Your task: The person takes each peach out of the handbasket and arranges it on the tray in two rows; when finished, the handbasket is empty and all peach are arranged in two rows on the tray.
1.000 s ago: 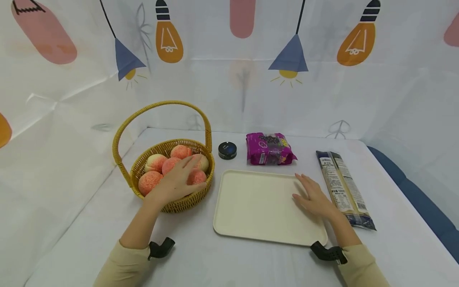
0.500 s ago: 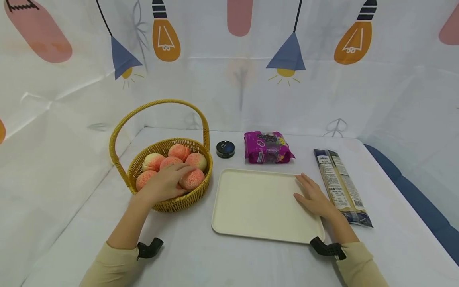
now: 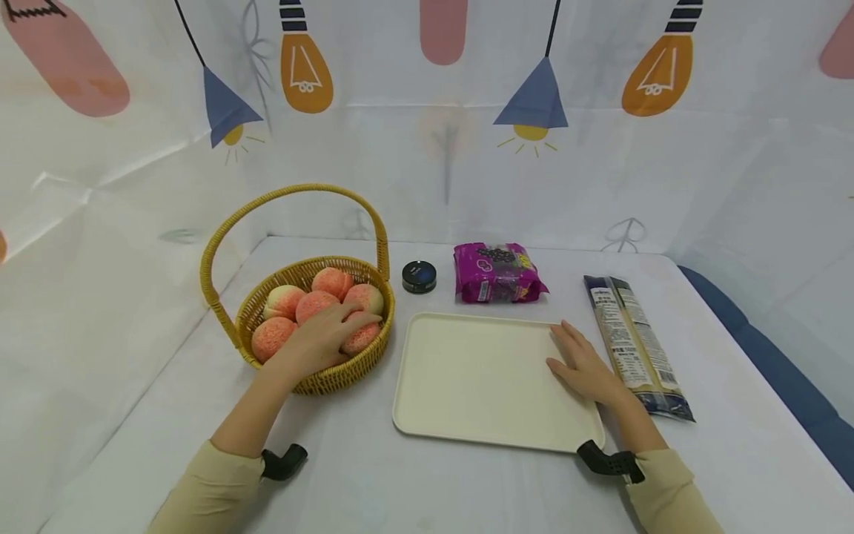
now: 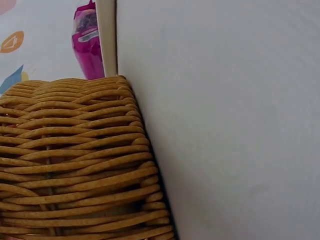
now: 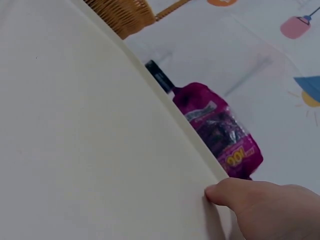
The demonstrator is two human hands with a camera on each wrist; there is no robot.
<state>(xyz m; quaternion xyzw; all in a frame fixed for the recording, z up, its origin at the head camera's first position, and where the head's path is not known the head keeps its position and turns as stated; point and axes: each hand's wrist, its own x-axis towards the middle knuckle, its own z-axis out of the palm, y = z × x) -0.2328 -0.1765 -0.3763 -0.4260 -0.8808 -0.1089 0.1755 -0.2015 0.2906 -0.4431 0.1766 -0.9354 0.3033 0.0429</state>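
A wicker basket (image 3: 333,382) with a tall handle holds several pink peaches. My left hand (image 3: 331,335) reaches into it, and its fingers curl over the front right peach (image 3: 363,337). The left wrist view shows only the basket's woven wall (image 4: 75,160) and white tabletop. A cream tray (image 3: 480,378) lies to the right of the basket. My right hand (image 3: 582,363) rests flat on the tray's right side with straight fingers. In the right wrist view a fingertip (image 5: 235,195) sits on the tray's rim (image 5: 75,150).
Behind the tray lie a small black round tin (image 3: 419,276) and a purple snack packet (image 3: 497,273). A long dark noodle pack (image 3: 634,345) lies right of the tray. White printed cloth walls stand on the left and at the back.
My left hand has drawn back a little inside the basket and its fingers have closed over the front right peach. My right hand has stayed on the tray.
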